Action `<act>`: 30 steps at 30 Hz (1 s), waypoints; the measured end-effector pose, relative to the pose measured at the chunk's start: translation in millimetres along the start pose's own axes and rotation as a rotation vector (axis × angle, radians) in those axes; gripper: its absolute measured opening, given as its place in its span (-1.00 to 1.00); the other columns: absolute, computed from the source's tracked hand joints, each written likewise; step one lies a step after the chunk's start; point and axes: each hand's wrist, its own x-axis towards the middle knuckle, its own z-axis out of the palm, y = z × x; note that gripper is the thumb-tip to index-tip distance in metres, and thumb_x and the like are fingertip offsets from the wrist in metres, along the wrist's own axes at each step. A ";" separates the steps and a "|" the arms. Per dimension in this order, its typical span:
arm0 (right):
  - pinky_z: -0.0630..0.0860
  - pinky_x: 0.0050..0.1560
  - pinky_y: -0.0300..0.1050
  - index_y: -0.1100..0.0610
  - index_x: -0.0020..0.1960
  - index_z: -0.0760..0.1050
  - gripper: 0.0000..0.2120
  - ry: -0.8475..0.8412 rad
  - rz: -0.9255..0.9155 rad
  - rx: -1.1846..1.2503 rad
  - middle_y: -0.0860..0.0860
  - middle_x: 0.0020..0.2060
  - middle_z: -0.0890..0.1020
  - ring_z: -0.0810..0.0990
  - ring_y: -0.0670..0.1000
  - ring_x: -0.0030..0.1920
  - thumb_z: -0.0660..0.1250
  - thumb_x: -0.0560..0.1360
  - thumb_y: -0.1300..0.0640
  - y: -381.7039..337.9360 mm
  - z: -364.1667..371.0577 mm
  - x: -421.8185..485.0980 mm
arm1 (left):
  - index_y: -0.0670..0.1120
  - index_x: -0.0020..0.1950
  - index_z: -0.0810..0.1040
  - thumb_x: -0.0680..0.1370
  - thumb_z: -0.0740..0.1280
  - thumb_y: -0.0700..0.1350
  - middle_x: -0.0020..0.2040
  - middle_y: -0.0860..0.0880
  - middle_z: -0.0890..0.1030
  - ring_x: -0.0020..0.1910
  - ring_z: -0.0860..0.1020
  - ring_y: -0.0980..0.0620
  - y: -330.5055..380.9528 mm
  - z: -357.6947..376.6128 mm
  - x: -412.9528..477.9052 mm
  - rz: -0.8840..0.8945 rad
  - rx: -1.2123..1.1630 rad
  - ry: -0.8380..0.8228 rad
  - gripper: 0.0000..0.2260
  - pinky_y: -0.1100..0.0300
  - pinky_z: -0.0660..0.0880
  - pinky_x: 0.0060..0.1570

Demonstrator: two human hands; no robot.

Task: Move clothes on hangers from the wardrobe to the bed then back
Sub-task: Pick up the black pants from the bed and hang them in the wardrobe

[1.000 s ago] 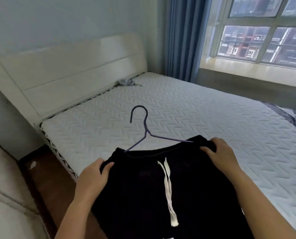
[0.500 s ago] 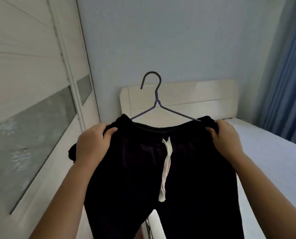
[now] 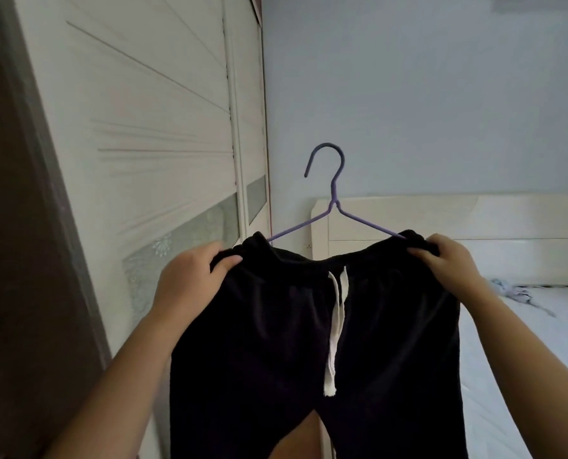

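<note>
While facing the wardrobe, left hand and right hand each pinch a waistband corner of the trousers; keeps them spread on the hanger, hook up, probably for rehanging.

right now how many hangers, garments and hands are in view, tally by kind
purple hanger: 1
black trousers: 1
crumpled cloth on the bed: 1
hands: 2, left hand and right hand, each gripping the trousers' waistband
total: 5
</note>
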 end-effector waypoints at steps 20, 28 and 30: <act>0.29 -0.31 -0.09 0.22 -0.11 0.47 -0.79 -0.182 -0.286 0.201 0.13 -0.24 0.55 0.47 0.12 -0.19 0.32 0.47 0.06 -148.5 12.7 -124.0 | -0.24 -0.21 0.55 0.50 0.23 0.02 -0.38 -0.16 0.59 -0.47 0.53 -0.16 -19.7 -211.5 -159.9 0.020 0.521 0.415 -0.67 0.23 0.23 -0.46; 0.27 -0.26 -0.09 0.31 -0.04 0.46 -0.71 -0.222 -0.463 0.372 0.17 -0.19 0.53 0.46 0.12 -0.17 0.30 0.49 0.05 -267.0 53.6 -154.8 | -0.27 -0.16 0.58 0.50 0.27 0.00 -0.30 -0.23 0.63 -0.40 0.57 -0.22 -8.8 -331.3 -207.1 -0.065 0.756 0.602 -0.68 0.05 0.43 -0.45; 0.26 -0.26 -0.09 0.31 -0.03 0.46 -0.71 -0.248 -0.488 0.416 0.18 -0.19 0.52 0.45 0.11 -0.18 0.29 0.49 0.05 -291.6 60.4 -161.9 | -0.28 -0.18 0.58 0.49 0.29 -0.02 -0.32 -0.23 0.62 -0.42 0.56 -0.22 -3.9 -352.9 -213.9 -0.070 0.826 0.634 -0.69 0.08 0.40 -0.47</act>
